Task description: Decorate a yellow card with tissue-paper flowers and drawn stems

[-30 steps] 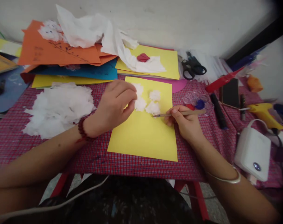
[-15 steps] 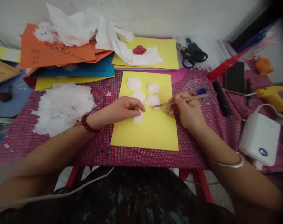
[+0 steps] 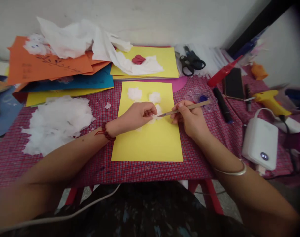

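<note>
Between the thumb and fingers of my right hand (image 3: 191, 120) is a thin wooden paintbrush (image 3: 199, 104), its dark tip pointing left. My left hand (image 3: 140, 115) is closed, its fingertips pinched at a small white tissue piece (image 3: 153, 119) by the brush tip. Both hands are over a yellow paper sheet (image 3: 146, 146). On that sheet sit fluffy white tissue tufts, including an upper-left tuft (image 3: 134, 93) and an upper-right tuft (image 3: 155, 96). My left hand partly covers other white pieces below them.
A heap of white tissue pieces (image 3: 58, 121) lies left. Behind are orange cards (image 3: 53, 65), a red paper heart (image 3: 138, 59) and black scissors (image 3: 191, 62). To the right are a clear dish (image 3: 193, 93), black marker (image 3: 223, 105), yellow glue gun (image 3: 271, 100) and white device (image 3: 260, 141).
My left hand has moved right and closed at the white tissue by the brush tip. The brush stays in my right hand. The whole view has shifted slightly.
</note>
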Motion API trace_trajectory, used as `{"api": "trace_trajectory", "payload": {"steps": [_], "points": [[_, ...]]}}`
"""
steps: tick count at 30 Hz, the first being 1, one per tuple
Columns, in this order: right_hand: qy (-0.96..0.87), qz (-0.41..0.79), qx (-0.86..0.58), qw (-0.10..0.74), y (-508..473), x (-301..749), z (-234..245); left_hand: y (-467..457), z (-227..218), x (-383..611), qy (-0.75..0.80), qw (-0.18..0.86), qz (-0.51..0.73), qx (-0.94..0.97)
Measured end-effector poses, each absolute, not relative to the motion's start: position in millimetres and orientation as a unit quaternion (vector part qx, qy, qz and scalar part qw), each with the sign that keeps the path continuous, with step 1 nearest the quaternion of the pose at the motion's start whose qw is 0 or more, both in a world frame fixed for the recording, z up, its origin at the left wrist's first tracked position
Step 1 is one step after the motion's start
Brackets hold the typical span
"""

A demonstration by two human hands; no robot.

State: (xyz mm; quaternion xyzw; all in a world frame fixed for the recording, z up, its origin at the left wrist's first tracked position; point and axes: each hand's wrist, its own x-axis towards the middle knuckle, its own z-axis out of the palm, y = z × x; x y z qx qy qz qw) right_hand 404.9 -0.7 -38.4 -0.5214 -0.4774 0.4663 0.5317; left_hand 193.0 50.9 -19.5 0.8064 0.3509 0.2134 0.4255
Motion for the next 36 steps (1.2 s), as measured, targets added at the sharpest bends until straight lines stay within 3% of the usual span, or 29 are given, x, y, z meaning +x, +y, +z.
{"api": "trace_trajectory", "payload": {"steps": [5,13,15,18,22,29,32,36], "points": [[-0.503,0.430,-0.517,0.543,-6.2,403.2,-34.6,50.2,-25.9,195.9,0.367,0.433,0.250,0.784],[-0.593,0.408,-0.491,0.490,-12.8,395.4,-34.2,52.4,-31.5,202.3,0.374,0.401,0.252,0.797],[-0.626,0.383,-0.486,0.475,-13.2,396.2,-36.9,50.7,-26.4,200.9,0.378,0.360,0.251,0.815],[-0.683,0.328,-0.481,0.442,-14.6,398.7,-38.9,38.9,-15.8,190.4,0.366,0.216,0.248,0.870],[-0.775,0.218,-0.450,0.386,-19.7,399.6,-35.7,9.7,-17.0,165.8,0.275,0.047,0.143,0.949],[-0.852,0.086,-0.433,0.281,-27.0,395.5,-33.0,-15.1,-37.9,149.5,0.248,-0.006,0.119,0.961],[-0.821,0.140,-0.439,0.338,-25.5,397.3,-33.4,-13.7,-37.5,151.3,0.251,0.008,0.135,0.958],[-0.615,0.326,-0.478,0.535,-18.0,402.9,-33.8,-8.1,-32.1,144.9,0.294,0.108,0.231,0.921]]}}
